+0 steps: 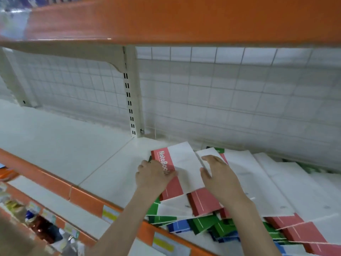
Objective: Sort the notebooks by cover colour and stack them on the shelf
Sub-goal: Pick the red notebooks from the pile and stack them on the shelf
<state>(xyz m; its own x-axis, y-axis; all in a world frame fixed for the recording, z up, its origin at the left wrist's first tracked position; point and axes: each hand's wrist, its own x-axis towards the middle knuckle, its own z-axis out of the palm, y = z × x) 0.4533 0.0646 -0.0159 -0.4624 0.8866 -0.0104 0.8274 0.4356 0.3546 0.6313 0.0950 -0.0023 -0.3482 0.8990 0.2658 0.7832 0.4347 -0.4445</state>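
The notebooks (pixel 239 209) lie in a loose, overlapping pile on the right part of the white shelf (pixel 64 145), with red, green and blue covers mixed. The top red notebook (pixel 177 169) lies near the pile's left end. The left hand (pixel 153 176) holds this notebook at its left edge, grip clamped on it. The right hand (pixel 219 174) rests flat on the notebook's right edge, grip apart, fingers straight.
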